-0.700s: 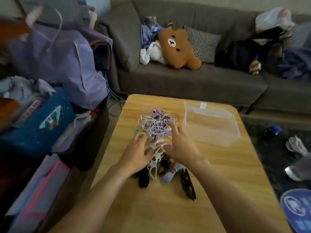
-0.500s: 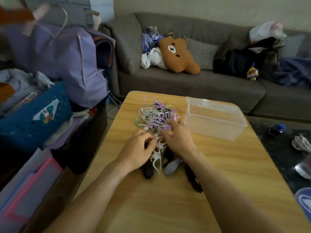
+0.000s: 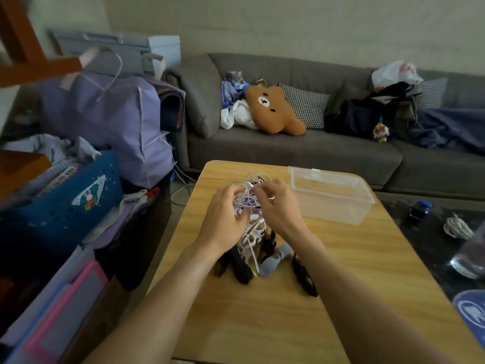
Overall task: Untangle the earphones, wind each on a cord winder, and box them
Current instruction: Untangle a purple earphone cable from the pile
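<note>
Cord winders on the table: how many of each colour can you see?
Black cord winders: 3
White cord winder: 1
Lavender-grey cord winder: 1
Total: 5 in plain view

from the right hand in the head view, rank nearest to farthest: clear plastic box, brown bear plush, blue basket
1. clear plastic box: on the table just right of the right hand.
2. brown bear plush: on the sofa beyond the table.
3. blue basket: far left, off the table.

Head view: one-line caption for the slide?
Both hands, left and right, grip tangled earphones above cord winders on a wooden table, clear box alongside.
</note>
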